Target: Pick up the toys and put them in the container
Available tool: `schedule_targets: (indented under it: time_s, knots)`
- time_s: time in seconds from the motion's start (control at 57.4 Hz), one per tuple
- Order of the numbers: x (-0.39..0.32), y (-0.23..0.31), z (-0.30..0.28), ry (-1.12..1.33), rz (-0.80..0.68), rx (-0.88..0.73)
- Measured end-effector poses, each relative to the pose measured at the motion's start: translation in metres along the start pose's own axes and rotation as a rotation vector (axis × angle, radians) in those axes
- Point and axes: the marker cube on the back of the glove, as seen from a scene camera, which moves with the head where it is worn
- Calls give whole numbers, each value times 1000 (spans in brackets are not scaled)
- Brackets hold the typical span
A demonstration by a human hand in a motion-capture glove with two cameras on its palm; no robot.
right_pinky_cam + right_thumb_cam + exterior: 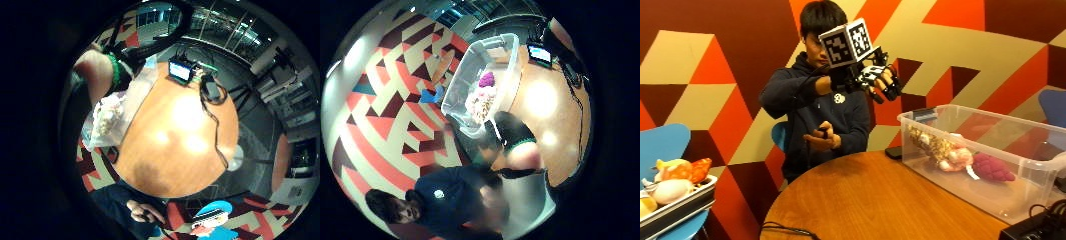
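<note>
My gloved right hand [877, 80] is raised high in front of the person's head, well above the round wooden table [866, 200]. Its fingers are loosely bent and hold nothing. A clear plastic container [986, 197] stands on the table's right side. Inside lie a beige and pink plush toy [943, 150] and a magenta plush toy [991, 167]. The thumb side palm view looks down on the container [507, 55] with the magenta toy [486, 79] in it. More toys [680, 172], orange, yellow and white, sit in a tray [673, 205] at the far left.
The tray rests on a blue chair [663, 145] beside the table. The person's bare left hand [823, 140] holds a small dark object at chest height. A black device [1036, 230] with cables sits at the table's near right; another cable [783, 230] lies at the front edge.
</note>
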Motion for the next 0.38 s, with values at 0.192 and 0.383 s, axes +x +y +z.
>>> schedule_targets:
  time_s: [0.192,0.383]
  knots:
    - [10,37,10,13,-38,-2]
    - [10,84,20,-6,-72,35]
